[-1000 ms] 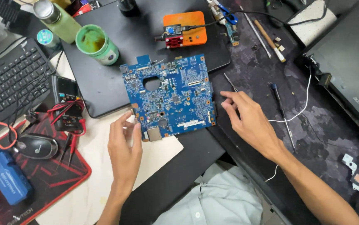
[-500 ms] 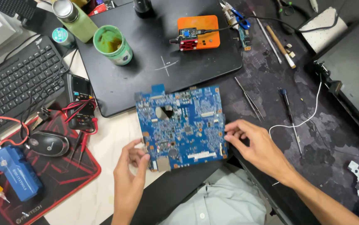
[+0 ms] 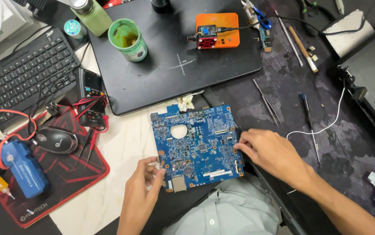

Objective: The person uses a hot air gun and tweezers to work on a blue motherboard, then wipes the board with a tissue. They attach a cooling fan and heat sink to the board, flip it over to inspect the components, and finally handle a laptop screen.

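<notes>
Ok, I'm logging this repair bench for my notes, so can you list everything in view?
circuit board: 1, blue, bench centre, held at both side edges
work mat: 1, black, behind the board
cup: 1, green, on the mat's left
bottle: 1, pale green, top left
orange module: 1, orange with small parts, on the mat's right
tweezers: 1, metal, right of the board
screwdriver: 1, dark, further right
white wire: 1, right side
keyboard: 1, black, left
mouse: 1, black, on the mouse pad
mouse pad: 1, red and black, lower left
multimeter: 1, black, beside the keyboard
blue device: 1, lower left
left hand: board's left edge
right hand: board's right edge
</notes>
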